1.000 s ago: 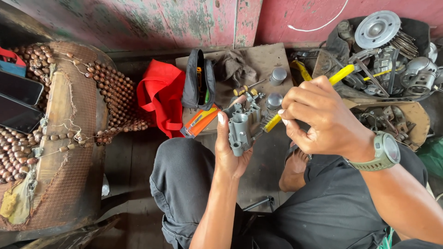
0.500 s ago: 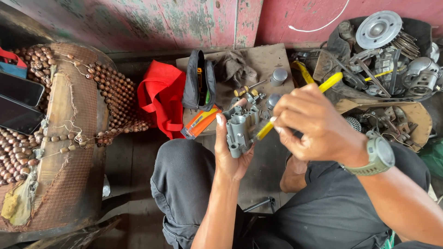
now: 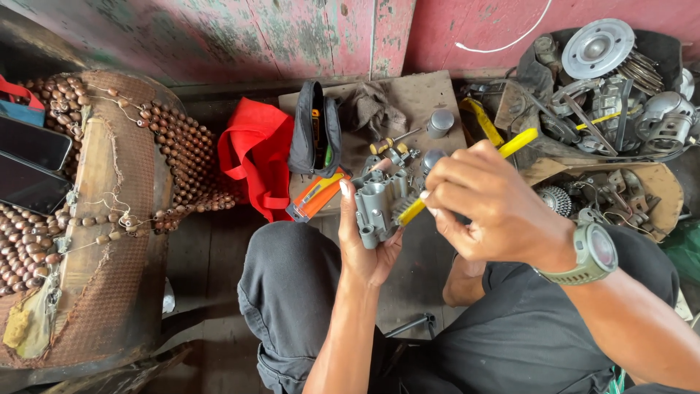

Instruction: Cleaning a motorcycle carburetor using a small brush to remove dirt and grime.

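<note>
A worn wooden board lies on the dark plank floor against a wall of peeling red and green paint, and it serves as the landmark for everything else. On the board sit a black pouch stood on edge, a crumpled brown rag, a small screwdriver with a yellow grip and a grey metal cap; an orange utility knife lies at its near left corner. Just left of the board is a red cloth bag, and farther left a seat covered in wooden beads (two dark phones rest on its far edge). Right of the board, a box of scrap engine parts is heaped with discs, springs and housings.

Over the board's near edge, above the person's knee, the left hand is closed around a grey metal part, palm under it, thumb up its left side. The right hand, with an olive wristwatch on its wrist, pinches a yellow-handled brush with curled fingers. The brush end touches the part's right side, just beside the left fingers.
</note>
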